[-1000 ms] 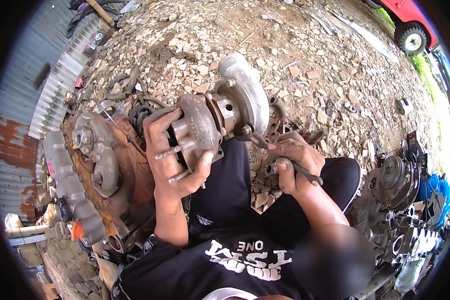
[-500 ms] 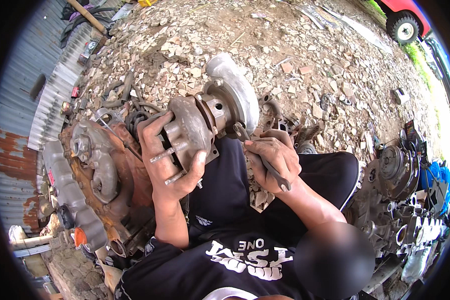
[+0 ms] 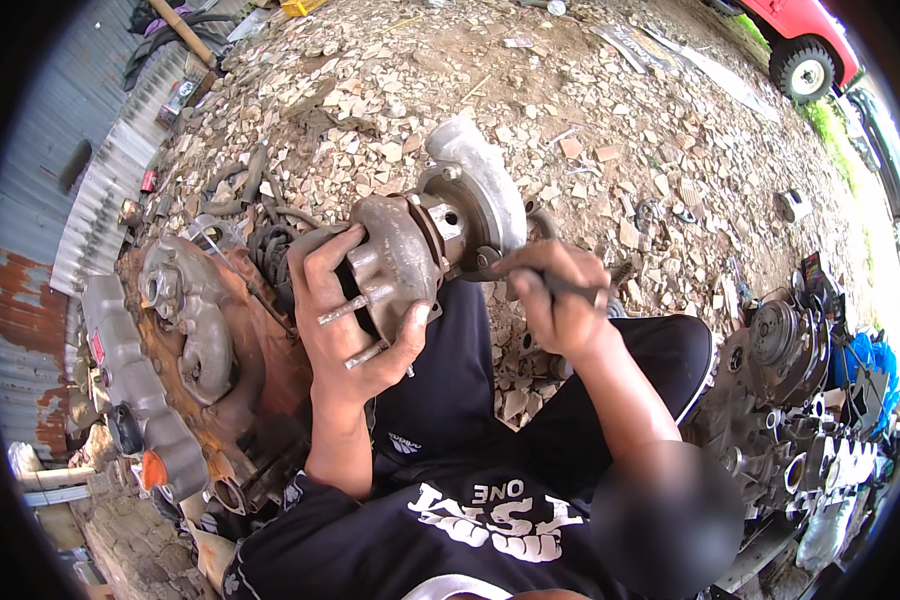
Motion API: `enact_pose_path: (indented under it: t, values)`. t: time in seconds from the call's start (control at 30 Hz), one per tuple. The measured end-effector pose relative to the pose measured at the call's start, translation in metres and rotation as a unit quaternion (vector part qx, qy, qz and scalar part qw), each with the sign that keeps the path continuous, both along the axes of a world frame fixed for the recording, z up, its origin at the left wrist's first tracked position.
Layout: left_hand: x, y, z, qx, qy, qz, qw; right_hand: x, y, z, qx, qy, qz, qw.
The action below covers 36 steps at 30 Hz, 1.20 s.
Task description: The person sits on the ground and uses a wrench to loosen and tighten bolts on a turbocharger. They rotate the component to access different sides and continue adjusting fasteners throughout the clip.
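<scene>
My left hand is wrapped round the darker cast housing of a turbocharger, holding it up over my lap. Two threaded studs stick out of that housing between my thumb and fingers. The pale aluminium housing of the turbocharger points up and away from me. In my closed right hand is a dark metal wrench, its head against the middle part of the turbocharger near the pale housing. Fingers cover much of the wrench's shaft, and the hand is slightly blurred.
On the left stands a rusty engine with a grey valve cover, beside a corrugated metal wall. Several greasy metal parts are piled on the right. Broken stone covers the ground ahead. A red vehicle is at the far right.
My right hand has swung the wrench's free end up and to the right, so its shaft lies flatter. The turbocharger has shifted slightly to the right in view, still in my left hand.
</scene>
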<state>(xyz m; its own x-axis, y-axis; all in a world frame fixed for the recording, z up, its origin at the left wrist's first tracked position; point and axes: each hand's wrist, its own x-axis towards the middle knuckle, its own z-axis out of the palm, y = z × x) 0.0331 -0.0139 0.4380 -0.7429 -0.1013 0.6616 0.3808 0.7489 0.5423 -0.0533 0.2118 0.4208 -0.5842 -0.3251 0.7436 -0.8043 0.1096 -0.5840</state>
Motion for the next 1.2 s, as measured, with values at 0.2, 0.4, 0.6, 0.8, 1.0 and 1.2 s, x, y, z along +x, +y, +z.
enact_pose_path:
  t: [0.2,0.4,0.6,0.8,1.0,1.2]
  values:
    - [0.002,0.007,0.014,-0.103,0.019,-0.014,0.994,-0.019,0.007,0.038,-0.088,-0.553,0.025,0.828]
    - [-0.002,0.008,0.014,-0.146,0.063,-0.048,0.986,0.003,0.011,0.009,-0.287,-0.458,0.029,0.841]
    - [-0.003,0.008,0.008,-0.068,0.013,-0.044,0.997,0.025,0.023,-0.009,-0.104,-0.146,0.026,0.983]
    - [0.001,0.005,-0.002,0.014,-0.033,-0.023,0.999,0.032,0.026,-0.023,-0.066,-0.069,0.028,0.995]
    - [0.002,0.005,0.0,-0.002,-0.026,-0.015,1.0,0.041,0.014,-0.03,-0.031,-0.014,-0.025,0.999]
    - [-0.002,0.011,0.005,-0.033,-0.012,-0.019,0.999,0.048,-0.013,-0.045,-0.186,-0.16,-0.05,0.968]
